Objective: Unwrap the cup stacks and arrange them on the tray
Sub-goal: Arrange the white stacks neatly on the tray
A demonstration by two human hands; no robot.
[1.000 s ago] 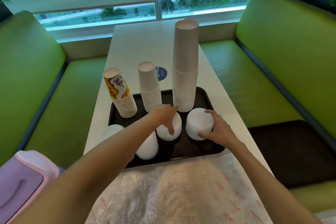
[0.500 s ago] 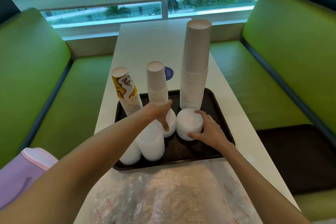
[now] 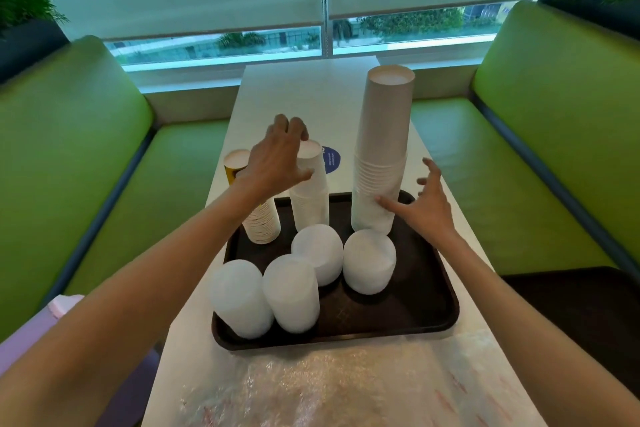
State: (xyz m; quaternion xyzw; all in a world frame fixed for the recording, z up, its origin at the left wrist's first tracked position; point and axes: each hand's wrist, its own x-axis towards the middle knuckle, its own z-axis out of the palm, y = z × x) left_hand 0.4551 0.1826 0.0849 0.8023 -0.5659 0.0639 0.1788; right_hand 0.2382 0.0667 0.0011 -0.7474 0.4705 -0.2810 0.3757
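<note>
My left hand (image 3: 277, 159) arches over the top of the middle stack (image 3: 311, 198), thumb on its side; whether it grips I cannot tell. My right hand (image 3: 424, 208) is spread loose, thumb touching the tall stack (image 3: 382, 149). Both stand upright, mouths down, at the far end of the tray (image 3: 415, 302)
</note>
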